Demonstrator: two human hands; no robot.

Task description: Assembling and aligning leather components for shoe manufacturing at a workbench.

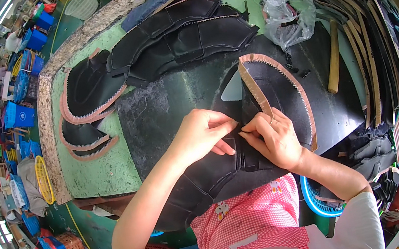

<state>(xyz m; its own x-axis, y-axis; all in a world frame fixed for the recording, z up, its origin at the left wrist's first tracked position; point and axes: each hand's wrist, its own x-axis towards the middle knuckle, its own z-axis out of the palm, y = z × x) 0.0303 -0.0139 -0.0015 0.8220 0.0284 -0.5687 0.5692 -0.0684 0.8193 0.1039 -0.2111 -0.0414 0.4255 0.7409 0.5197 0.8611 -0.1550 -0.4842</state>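
Note:
A black leather shoe upper (288, 96) with a tan, zigzag-cut edge lies before me, its curved toe end pointing away and its near part hanging over the table edge toward my lap. My left hand (205, 131) pinches at a seam near its middle, thumb and forefinger together, the other fingers loosely bent. Close beside it, my right hand (272, 137), with a ring on one finger, is closed in a pinch on the upper at the same seam. The fingertips almost meet; whether a thin thread lies between them is too small to see.
More black uppers (166, 42) with tan edges lie at the far left. A wooden stick-like handle (334, 58), a clear plastic bag (292, 18) and stacked dark strips (361, 33) are to the right. Below the table's right edge stands a blue basket (311, 200).

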